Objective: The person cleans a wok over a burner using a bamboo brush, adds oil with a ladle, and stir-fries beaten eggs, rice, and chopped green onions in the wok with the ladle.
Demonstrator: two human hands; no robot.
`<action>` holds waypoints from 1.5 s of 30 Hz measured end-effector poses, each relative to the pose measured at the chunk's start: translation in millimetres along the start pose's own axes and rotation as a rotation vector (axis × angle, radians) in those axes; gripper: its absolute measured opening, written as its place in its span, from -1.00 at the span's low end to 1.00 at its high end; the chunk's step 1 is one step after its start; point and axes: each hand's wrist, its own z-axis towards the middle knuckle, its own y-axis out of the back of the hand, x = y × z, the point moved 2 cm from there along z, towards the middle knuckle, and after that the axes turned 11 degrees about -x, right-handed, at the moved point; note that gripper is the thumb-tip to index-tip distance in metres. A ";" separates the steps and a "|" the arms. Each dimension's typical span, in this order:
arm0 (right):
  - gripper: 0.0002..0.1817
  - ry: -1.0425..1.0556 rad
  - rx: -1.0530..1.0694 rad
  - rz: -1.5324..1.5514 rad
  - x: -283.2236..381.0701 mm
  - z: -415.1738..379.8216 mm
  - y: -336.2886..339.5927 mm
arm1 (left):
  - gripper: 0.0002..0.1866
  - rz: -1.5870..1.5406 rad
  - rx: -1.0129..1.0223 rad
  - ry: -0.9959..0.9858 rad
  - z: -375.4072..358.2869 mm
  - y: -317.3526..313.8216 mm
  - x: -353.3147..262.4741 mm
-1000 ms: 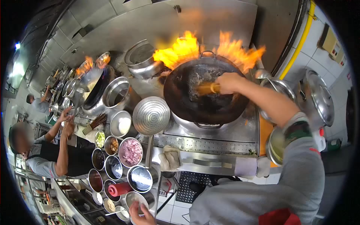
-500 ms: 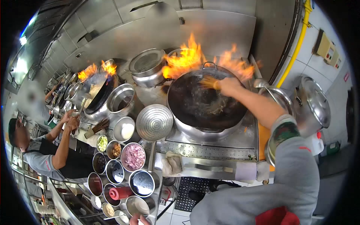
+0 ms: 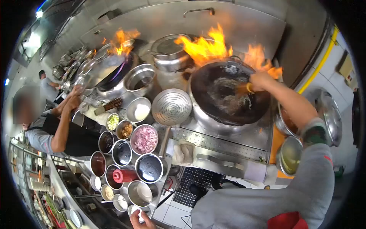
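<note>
My right hand (image 3: 263, 81) grips a bamboo wok brush (image 3: 243, 89), its bristles down in a big black wok (image 3: 213, 108) holding swirling water. Flames (image 3: 209, 45) rise behind the wok's far rim. At the bottom edge of the view, my left hand (image 3: 142, 223) has its fingers curled around something small and white (image 3: 136, 212), whose kind I cannot make out; the frame cuts off part of this hand. Close by are a metal bowl (image 3: 133, 187) and a small bowl of white seasoning (image 3: 120, 203).
A perforated strainer (image 3: 171, 107) lies left of the wok. Bowls of sliced pink meat (image 3: 145, 139) and chopped greens (image 3: 113, 121) stand near a red squeeze bottle (image 3: 124, 176). To the left a co-worker (image 3: 49, 131) handles another flaming wok (image 3: 114, 72). Pots stand at right.
The view has shifted, so the scene sits further right. My right hand has swept the brush from the wok's far side towards its right side. More of my left hand shows.
</note>
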 end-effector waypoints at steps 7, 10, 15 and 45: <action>-0.70 -0.095 0.211 -0.028 6.6 -16.2 27.0 | -0.86 -0.102 -0.004 -0.014 -4.0 -12.3 11.1; -0.72 -0.138 0.000 -0.086 8.8 -7.5 -4.6 | -0.86 -0.107 0.020 -0.070 2.9 -28.1 -15.3; -0.66 -0.053 0.174 -0.045 -2.3 -40.2 37.4 | -0.85 -0.125 0.029 0.106 -9.0 -20.4 46.6; -0.52 -0.025 -0.255 0.348 -22.0 26.9 -67.1 | -0.87 -0.120 0.080 -0.198 39.3 -76.6 -55.7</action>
